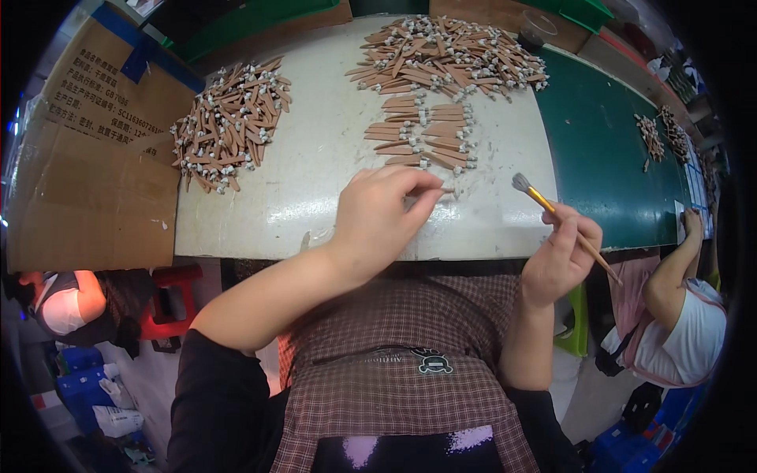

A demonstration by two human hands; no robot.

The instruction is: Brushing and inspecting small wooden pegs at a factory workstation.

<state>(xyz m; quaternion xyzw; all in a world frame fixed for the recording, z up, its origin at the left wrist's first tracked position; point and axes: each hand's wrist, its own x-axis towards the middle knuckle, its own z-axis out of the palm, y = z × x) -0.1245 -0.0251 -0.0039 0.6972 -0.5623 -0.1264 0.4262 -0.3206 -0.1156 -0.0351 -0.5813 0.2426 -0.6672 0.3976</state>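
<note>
Our left hand [378, 221] is pinched shut, thumb and forefinger closed on the end of a small brush piece [443, 190] that lies on the white tabletop [315, 165], just below the sorted rows. Our right hand [561, 254], at about three o'clock from it, is curled tight round a thin paintbrush [561, 221] with an orange wooden handle and a soft grey tuft pointing toward ten o'clock. At twelve o'clock from the left hand we see neat rows of finished-looking pieces [426, 135], tan tapered handles with pale grey tips, laid side by side. Beyond them, farther toward twelve, a large loose heap [445, 55] of the same pieces sprawls untidily, and at ten o'clock a second heap [230, 122] lies near a brown cardboard box [87, 158]. We judge the work to be at an early stage: only a few short rows are laid out, while both heaps look far larger. The top is smooth and glossy; at two o'clock a matte green mat [607, 150] adjoins it, where another person's arm [670, 272] rests.
</note>
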